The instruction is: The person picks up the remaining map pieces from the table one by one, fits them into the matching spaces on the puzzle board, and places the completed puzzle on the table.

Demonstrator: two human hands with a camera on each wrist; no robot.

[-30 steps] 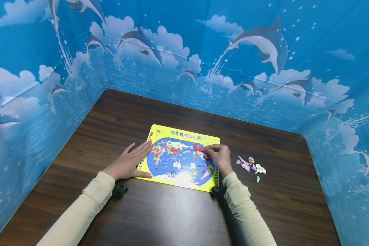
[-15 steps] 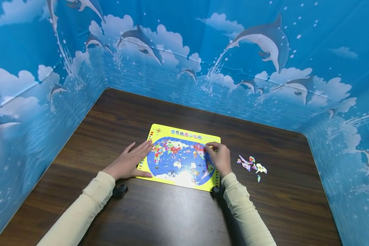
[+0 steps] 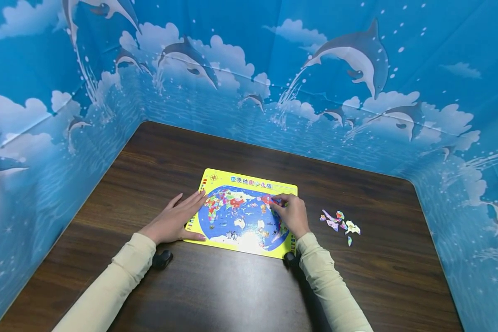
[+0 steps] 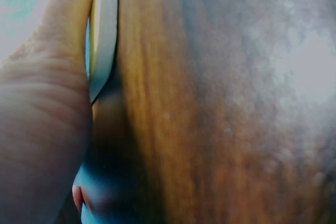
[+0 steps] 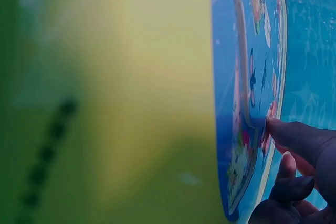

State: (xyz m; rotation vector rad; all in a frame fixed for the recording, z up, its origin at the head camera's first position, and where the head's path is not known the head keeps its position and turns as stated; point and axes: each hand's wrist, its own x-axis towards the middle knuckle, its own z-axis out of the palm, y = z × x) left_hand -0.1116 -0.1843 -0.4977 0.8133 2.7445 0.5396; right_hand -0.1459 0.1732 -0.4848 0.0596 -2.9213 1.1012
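A yellow-bordered world map puzzle board (image 3: 249, 254) lies on the dark wooden table. My left hand (image 3: 176, 220) rests spread over its left edge, fingers straight and thumb along the near edge. The left wrist view shows the side of that hand (image 4: 42, 103) against the board's pale edge (image 4: 106, 30). On the upper right of the map, my right hand (image 3: 289, 213) pinches a red puzzle piece (image 3: 267, 199) between thumb and fingertips. In the right wrist view, the fingertips meet the red piece (image 5: 270, 120) close over the blue map; part of it is hidden by the fingers.
Several loose puzzle pieces (image 3: 332, 224) lie in a small group right of the board, one green-edged piece (image 3: 350, 241) a little nearer. Black wrist devices (image 3: 162, 259) sit beside both wrists. A blue dolphin-print cloth (image 3: 249, 92) walls the table's back and sides.
My right hand has shifted slightly left over the map, its fingertips now farther onto the red piece. The left hand has stayed in place on the board.
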